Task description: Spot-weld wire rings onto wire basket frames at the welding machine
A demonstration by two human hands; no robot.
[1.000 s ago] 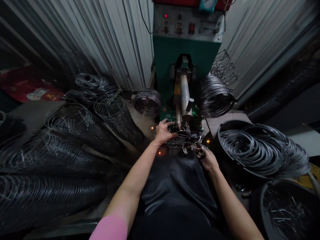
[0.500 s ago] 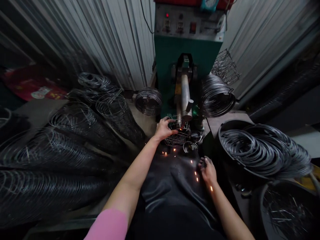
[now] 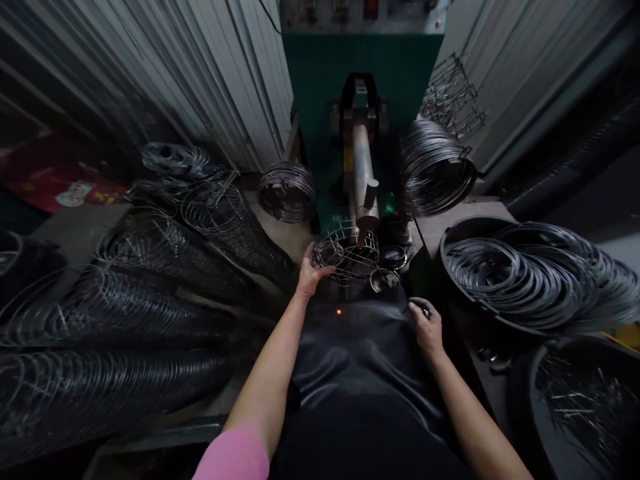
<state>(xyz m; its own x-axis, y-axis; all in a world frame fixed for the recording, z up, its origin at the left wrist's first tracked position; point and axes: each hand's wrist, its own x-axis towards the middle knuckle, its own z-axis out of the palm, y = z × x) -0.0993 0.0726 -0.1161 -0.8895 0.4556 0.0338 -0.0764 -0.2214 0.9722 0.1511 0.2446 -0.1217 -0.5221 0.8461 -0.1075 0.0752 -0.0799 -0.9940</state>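
My left hand (image 3: 311, 272) grips the left rim of a round wire basket (image 3: 336, 248), thumb toward me and fingers round its far side. The basket sits under the tip of a spot welder's metal arm (image 3: 363, 167), which reaches down from a green machine. My right hand (image 3: 427, 323) is apart from the basket, over the right side of the black apron (image 3: 360, 373). Its fingers are curled together, and whatever they hold is too small and dark to name. A small round metal dish (image 3: 385, 280) lies just right of the basket. One orange spark glows above the apron.
Wire-ring coils (image 3: 287, 192) hang left of the machine, with a larger coil (image 3: 434, 168) at its right. Stacks of wire baskets (image 3: 110, 380) lie on the left. At right stand a black tub (image 3: 445, 267) of wire rings and a bucket (image 3: 530, 400) of short wires.
My left hand has shifted left and lower on the basket, which shows more of its mesh. The bright weld glow is gone and fewer sparks fly. The view has tilted down.
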